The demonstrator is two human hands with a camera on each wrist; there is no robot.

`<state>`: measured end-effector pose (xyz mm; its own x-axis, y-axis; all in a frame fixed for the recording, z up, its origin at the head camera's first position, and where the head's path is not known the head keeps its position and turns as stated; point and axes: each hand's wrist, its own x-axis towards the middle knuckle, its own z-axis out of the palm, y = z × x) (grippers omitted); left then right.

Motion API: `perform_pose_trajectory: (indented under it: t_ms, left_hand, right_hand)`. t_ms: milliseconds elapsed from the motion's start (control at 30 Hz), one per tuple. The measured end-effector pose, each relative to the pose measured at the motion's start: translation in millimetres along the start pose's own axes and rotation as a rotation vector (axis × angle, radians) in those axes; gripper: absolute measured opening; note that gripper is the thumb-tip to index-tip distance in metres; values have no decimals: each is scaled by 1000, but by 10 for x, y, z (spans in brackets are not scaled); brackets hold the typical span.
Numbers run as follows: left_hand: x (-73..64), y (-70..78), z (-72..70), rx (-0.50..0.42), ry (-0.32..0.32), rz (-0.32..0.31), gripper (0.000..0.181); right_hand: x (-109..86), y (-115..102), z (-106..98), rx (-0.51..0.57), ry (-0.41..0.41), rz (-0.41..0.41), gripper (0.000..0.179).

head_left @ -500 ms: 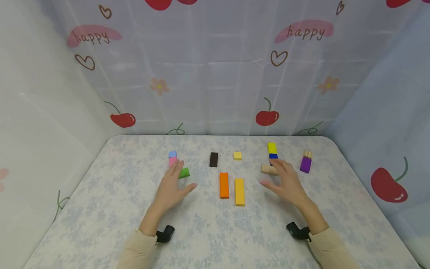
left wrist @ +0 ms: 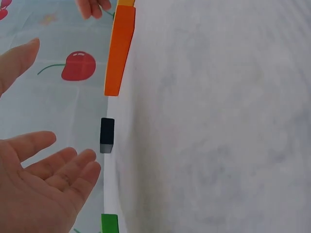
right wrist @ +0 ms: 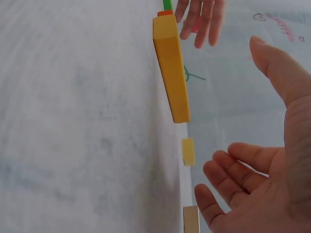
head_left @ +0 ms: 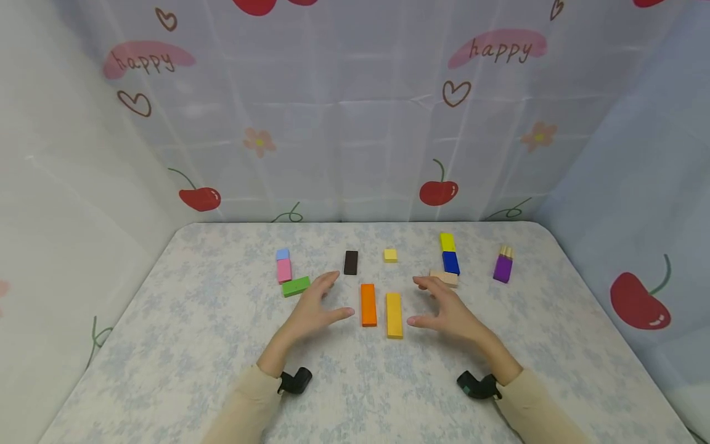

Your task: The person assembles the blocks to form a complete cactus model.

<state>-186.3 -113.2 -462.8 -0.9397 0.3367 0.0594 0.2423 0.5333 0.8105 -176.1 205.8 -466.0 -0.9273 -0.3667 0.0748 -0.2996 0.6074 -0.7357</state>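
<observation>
My left hand hovers over the table with thumb and fingers spread, left of the orange block. Its fingers pass close to the green block. On the other side, my right hand is held with fingers apart beside the yellow-orange block, its fingertips overlapping the beige block in the head view. Both palms face inward, and neither hand holds anything. In the left wrist view the orange block lies beyond the left thumb; the right wrist view shows the yellow-orange block past the right thumb.
Behind the hands lie a dark block and a small pale yellow block. Pink and light blue blocks sit at left; blue and bright yellow ones at right, near a purple block with pale sticks. A curtain hangs behind.
Both hands have moved inward, toward the orange and yellow-orange blocks. The green, pink and blue blocks now show more fully. The blocks stay where they were.
</observation>
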Motion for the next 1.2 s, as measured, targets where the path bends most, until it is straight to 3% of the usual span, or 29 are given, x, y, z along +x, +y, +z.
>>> perform_pose_trajectory:
  t_ms: [267,533,833,1200]
  left_hand:
    - [108,17,128,-107,-66,-5,85]
    - [151,9,222,-151,-99,-42,89]
    - [226,-82,301,-90,-121,27,95]
    - [249,-109,344,-13,-129,38,91]
  right_hand:
    - [50,-29,80,4,-54,-10,88]
    - [80,-23,140,-13,-78,-34,92]
    - [96,14,190,-47,-85,-45,93]
    - [97,8,215,-71,-119,-43,99]
